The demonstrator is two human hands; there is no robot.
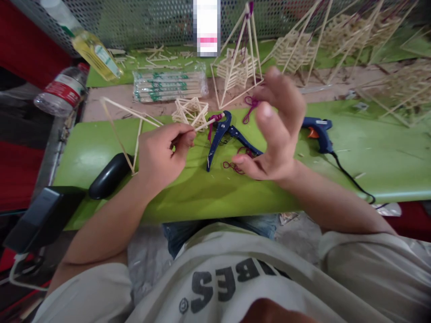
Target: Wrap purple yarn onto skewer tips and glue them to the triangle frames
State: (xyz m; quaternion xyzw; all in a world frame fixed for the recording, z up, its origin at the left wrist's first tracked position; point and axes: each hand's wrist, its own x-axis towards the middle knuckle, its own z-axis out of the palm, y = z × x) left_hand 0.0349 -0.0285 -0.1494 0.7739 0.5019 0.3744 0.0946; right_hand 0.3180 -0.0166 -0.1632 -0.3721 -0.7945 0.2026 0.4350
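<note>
**Stick frame pinched in the left hand, right hand raised with thread**

The stick frame (134, 121), a thin triangle of pale sticks, lies slanted on the green table (370, 152). Its near corner is hidden behind the left hand (161, 157). That hand is closed, thumb and forefinger pinching one stick whose free end points right and carries a wrap of purple thread (215, 121), just left of the cutters (222, 134).

The left forearm comes up from the lower left, wrist resting on the table near the cutters' handles. The right hand (276, 130) stands right of the cutters, lifted on its little-finger edge, palm turned left, fingers curled loosely and half open. Its upper fingertips meet a purple strand that hangs behind the hand; whether they truly grip it I cannot tell. More purple loops lie on the table under the palm, touching the cutters' right handle.

Just behind the cutters sits a small stick star (190, 112). Farther behind, a packet of sticks (168, 85) lies flat, and a tall stick pyramid (239, 63) stands upright. Right of the cutters, past the right hand, a blue glue gun (318, 130) lies with its black cord trailing off the table edge. Left of the cutters, beyond the left hand, a black case (107, 177) rests at the table's corner, with two bottles (63, 89) well behind it.
</note>
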